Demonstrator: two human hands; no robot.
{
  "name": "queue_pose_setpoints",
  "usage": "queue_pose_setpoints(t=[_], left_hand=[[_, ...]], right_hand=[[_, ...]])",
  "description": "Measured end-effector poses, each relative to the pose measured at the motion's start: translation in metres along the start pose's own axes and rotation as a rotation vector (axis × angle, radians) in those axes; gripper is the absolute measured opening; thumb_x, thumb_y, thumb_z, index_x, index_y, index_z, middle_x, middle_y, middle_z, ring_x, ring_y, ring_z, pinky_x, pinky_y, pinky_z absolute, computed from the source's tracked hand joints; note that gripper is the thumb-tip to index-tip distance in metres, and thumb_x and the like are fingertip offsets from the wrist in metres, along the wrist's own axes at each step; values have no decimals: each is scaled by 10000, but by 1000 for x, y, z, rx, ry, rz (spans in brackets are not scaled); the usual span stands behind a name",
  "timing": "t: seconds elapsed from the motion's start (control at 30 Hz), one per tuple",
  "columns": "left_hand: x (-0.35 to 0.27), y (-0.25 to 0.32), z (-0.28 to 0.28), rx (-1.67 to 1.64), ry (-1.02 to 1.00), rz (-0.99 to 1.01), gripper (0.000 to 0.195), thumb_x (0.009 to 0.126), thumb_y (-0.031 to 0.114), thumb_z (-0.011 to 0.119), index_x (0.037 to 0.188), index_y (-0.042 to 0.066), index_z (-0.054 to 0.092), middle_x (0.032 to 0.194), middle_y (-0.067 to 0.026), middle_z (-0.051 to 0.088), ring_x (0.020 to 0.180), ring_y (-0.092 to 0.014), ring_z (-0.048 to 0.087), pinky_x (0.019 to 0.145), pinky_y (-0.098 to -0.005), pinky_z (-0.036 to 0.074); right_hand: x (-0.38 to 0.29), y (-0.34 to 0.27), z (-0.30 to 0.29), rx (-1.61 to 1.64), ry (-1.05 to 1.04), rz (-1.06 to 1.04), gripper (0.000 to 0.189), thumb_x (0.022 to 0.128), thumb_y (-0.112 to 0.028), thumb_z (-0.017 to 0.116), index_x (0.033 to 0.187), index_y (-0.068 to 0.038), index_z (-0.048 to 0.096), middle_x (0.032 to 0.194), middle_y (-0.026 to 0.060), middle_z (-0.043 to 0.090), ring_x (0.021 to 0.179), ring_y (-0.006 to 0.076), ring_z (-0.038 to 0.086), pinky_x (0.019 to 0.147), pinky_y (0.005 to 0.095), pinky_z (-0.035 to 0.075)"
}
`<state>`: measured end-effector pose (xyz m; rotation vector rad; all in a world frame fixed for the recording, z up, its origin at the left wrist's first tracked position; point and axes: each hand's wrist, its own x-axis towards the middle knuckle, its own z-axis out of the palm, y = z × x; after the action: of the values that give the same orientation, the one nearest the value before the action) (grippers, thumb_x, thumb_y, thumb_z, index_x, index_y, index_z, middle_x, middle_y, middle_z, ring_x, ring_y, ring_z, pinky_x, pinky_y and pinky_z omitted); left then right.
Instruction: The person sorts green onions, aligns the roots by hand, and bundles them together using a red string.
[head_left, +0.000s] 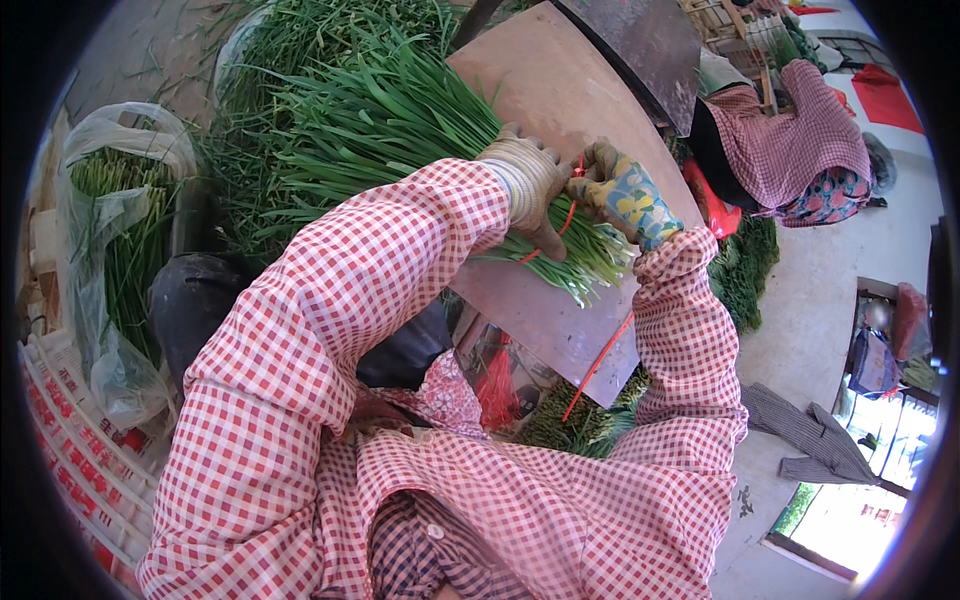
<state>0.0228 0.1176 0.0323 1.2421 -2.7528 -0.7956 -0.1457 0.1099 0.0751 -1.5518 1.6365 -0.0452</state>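
A bunch of long green garlic chives (405, 112) lies across a brown board (570, 82), its pale cut ends towards the right. My left hand (529, 180), in a striped knit work glove, grips the bunch from above near those ends, thumb on the near side. A red tie (568, 217) passes over the stalks beside that thumb. Its upper end is pinched by my right hand (626, 196), in a glove with a blue and yellow patterned back. Under the bunch the tie is hidden.
Loose greens (255, 142) are heaped at left, beyond a clear plastic bag (127, 360) of upright stalks. Another red strand (596, 367) crosses the board's near corner; a red bundle of ties (502, 390) hangs below. More greens (577, 420) lie beneath. A person (795, 142) bends at upper right.
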Motion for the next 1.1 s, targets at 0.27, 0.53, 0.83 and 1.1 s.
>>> queue_pose_setpoints(t=[0.27, 0.53, 0.83, 1.1], left_hand=[[-2, 1, 1, 8, 28, -21, 955, 581, 682, 739, 1283, 67, 534, 1269, -114, 564, 1243, -274, 481, 1090, -441, 263], [0, 6, 4, 39, 35, 14, 995, 568, 649, 773, 1334, 84, 481, 1321, -117, 530, 1290, -283, 438, 1109, -468, 234], [0, 5, -1, 42, -40, -24, 1120, 537, 548, 828, 1434, 85, 346, 1430, -125, 434, 1361, -289, 361, 1119, -511, 213], [-5, 30, 6, 399, -101, 20, 1075, 622, 525, 776, 1495, 170, 257, 1540, -99, 255, 1437, -287, 206, 1113, -565, 181]], right_hand=[[-12, -2, 5, 295, 71, 2, 171, 893, -176, 669, 989, -38, 639, 746, -18, 589, 603, 59, 528, 534, 204, 430], [-34, 18, 35, 336, 214, -264, 195, 902, -203, 635, 1016, -47, 655, 834, -3, 624, 688, 99, 541, 608, 247, 440], [-76, 35, 75, -101, 518, -878, 158, 885, -146, 664, 998, -45, 621, 993, 93, 624, 882, 230, 593, 734, 326, 490], [-46, 23, 75, 1753, 92, -262, 27, 932, -116, 543, 925, -129, 566, 698, -14, 507, 578, 91, 485, 446, 221, 366]])
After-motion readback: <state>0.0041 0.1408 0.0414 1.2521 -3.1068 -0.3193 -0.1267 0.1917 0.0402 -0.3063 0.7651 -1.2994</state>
